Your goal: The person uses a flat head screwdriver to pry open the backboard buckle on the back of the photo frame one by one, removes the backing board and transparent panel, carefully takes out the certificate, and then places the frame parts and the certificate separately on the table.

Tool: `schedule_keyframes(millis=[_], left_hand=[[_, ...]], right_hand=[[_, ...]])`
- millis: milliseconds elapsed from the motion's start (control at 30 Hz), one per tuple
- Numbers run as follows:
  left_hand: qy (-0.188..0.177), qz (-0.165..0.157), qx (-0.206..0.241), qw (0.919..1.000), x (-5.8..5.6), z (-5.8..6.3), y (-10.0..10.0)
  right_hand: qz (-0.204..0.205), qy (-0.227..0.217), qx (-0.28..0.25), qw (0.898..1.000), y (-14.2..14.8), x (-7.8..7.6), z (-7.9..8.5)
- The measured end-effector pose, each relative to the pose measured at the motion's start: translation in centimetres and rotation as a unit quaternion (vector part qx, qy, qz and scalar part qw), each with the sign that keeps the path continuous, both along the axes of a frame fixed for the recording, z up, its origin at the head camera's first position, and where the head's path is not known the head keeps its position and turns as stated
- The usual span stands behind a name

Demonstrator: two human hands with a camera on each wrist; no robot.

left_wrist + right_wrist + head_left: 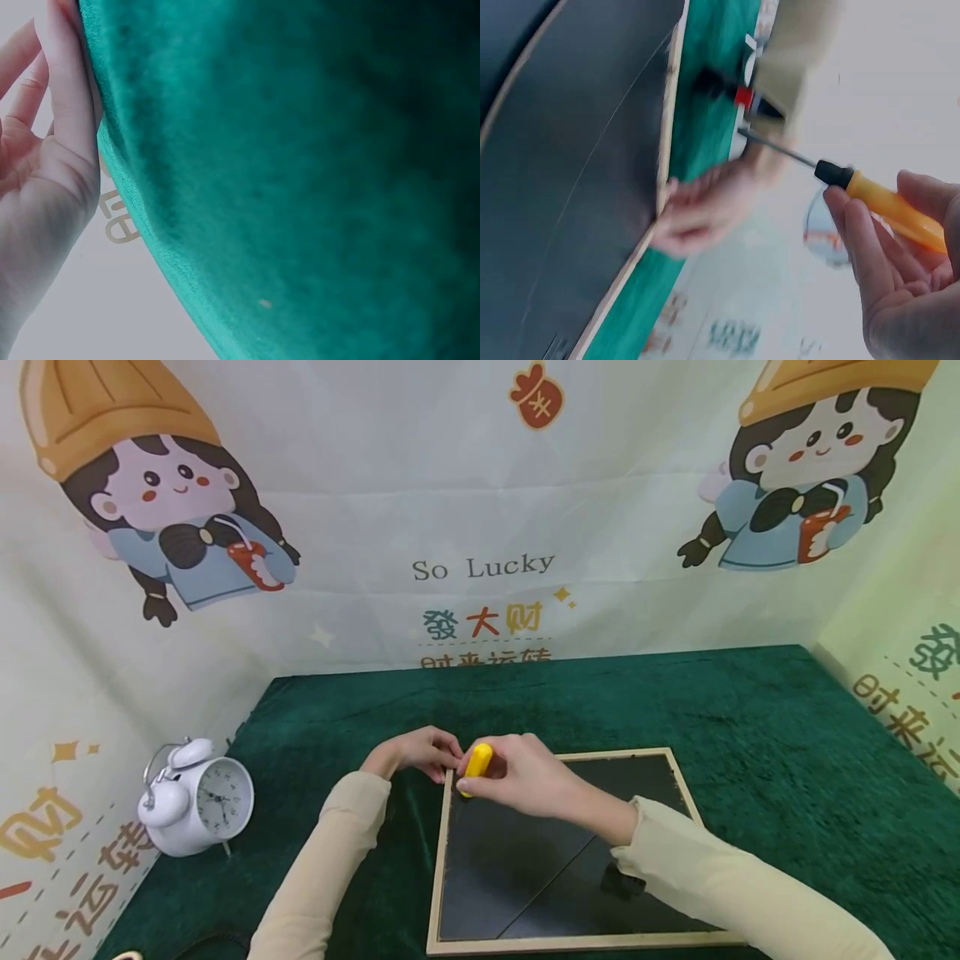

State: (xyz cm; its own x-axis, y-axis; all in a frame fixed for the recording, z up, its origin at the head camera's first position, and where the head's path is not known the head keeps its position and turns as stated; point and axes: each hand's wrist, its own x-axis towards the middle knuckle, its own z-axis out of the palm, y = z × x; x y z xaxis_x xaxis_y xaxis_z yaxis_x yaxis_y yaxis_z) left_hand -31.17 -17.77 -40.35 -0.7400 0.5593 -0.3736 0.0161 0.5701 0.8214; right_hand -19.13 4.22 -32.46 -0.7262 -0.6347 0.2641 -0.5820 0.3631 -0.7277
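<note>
Pale wood edging on this framed board (510,852), with a black surface sitting inside it and a thin diagonal line running across. It's lying on the green-covered bench (795,752), and both hands are up at its far left corner. Yellow-handled screwdriver (478,763) is over that corner: handle tilted, butt end up in the head view, while the right wrist view has the bare shaft slanting to the upper left. Right hand (525,777) has its fingers and thumb wrapped on the handle, forearm reaching in across the board. Left hand (422,752) comes in from the side, wrist bent, fingers right against the corner; can't tell if they're actually pinching it, tbh.
</note>
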Motion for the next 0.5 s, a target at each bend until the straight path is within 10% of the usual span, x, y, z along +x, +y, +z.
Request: schedule_keyframes(millis=[500], left_hand=[[-0.002,0.008,0.003,1.0000,0.0,-0.1,0.0]], right_hand=[[-0.099,-0.134,-0.105,0.981,13.5,-2.0,-2.2]])
